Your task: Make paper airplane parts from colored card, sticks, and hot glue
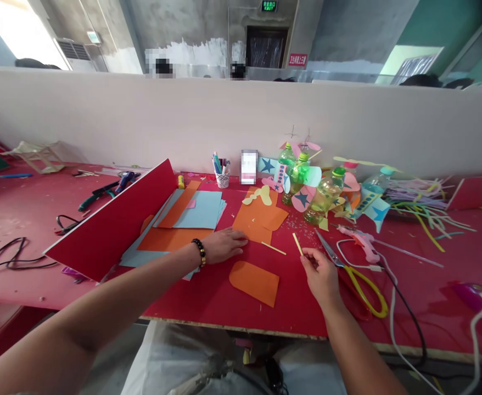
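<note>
My right hand (320, 274) pinches a thin pale-yellow strip (297, 244), which points up and away from the fingertips. My left hand (226, 245), with a beaded bracelet (200, 252) at the wrist, lies palm down with fingers stretched out. Its fingertips are at the lower left edge of an orange paper sheet (251, 216). Just right of them lies another yellow strip (274, 248) on the red tabletop. Nearer me rests an orange paper piece (255, 282) with one rounded end. Scissors with yellow handles (366, 291) lie open beside my right hand.
Plastic bottles (323, 197) with paper shapes stand at the back right, before a bundle of pipe cleaners (414, 197). A pink glue gun (360, 241) and its cables lie right. Left are stacked blue sheets (202, 208) and a red upright board (117, 219). A pen cup (222, 178) stands behind.
</note>
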The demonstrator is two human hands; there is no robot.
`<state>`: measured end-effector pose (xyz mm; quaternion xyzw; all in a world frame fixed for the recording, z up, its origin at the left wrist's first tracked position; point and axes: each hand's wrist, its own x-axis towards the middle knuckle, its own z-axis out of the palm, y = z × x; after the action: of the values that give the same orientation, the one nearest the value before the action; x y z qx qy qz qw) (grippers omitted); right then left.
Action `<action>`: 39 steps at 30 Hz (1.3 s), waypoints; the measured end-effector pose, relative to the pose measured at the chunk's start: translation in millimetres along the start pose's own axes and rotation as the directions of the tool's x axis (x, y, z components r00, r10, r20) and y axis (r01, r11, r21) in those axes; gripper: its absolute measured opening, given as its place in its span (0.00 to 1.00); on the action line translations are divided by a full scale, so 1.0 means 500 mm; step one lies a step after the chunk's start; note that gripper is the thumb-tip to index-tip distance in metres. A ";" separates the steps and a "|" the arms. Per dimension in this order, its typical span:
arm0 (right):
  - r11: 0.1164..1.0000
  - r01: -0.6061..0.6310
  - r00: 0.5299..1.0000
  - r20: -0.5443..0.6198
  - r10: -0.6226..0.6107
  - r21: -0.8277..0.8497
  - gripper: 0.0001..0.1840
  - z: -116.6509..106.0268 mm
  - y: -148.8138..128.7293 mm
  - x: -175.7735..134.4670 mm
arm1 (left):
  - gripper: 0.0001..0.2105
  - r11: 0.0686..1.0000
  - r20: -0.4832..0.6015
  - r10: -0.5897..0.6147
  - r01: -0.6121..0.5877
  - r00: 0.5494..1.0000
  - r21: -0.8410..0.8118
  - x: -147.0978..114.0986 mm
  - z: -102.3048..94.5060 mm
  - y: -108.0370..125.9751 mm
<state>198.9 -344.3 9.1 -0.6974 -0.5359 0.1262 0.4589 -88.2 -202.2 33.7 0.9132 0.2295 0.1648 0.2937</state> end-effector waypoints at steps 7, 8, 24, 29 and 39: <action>1.000 0.017 0.999 0.033 -0.016 -0.017 0.14 0.003 -0.001 0.002 | 0.18 0.888 0.026 -0.116 0.092 0.993 0.450 -0.025 -0.072 -0.057; 0.999 0.027 0.999 0.039 -0.026 -0.024 0.14 0.004 -0.002 0.001 | 0.18 0.847 0.006 -0.143 0.120 0.990 0.518 -0.024 -0.076 -0.054; 0.997 0.066 0.996 0.056 -0.064 -0.035 0.09 0.024 -0.031 -0.003 | 0.23 0.890 0.094 -0.052 0.004 0.994 0.457 0.169 0.130 0.096; 0.997 0.061 0.997 0.055 -0.058 -0.047 0.11 0.016 -0.033 -0.005 | 0.22 0.894 -0.023 -0.079 0.081 0.997 0.441 0.111 0.083 0.137; 1.000 -0.007 0.990 0.143 0.006 0.005 0.09 0.022 -0.055 -0.015 | 0.25 0.871 0.023 -0.126 0.099 0.992 0.481 -0.106 0.139 0.185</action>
<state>171.3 -345.2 22.2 -0.6872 -0.5647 0.1788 0.4207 -72.6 -328.3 27.7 0.9465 0.3080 0.0611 0.0740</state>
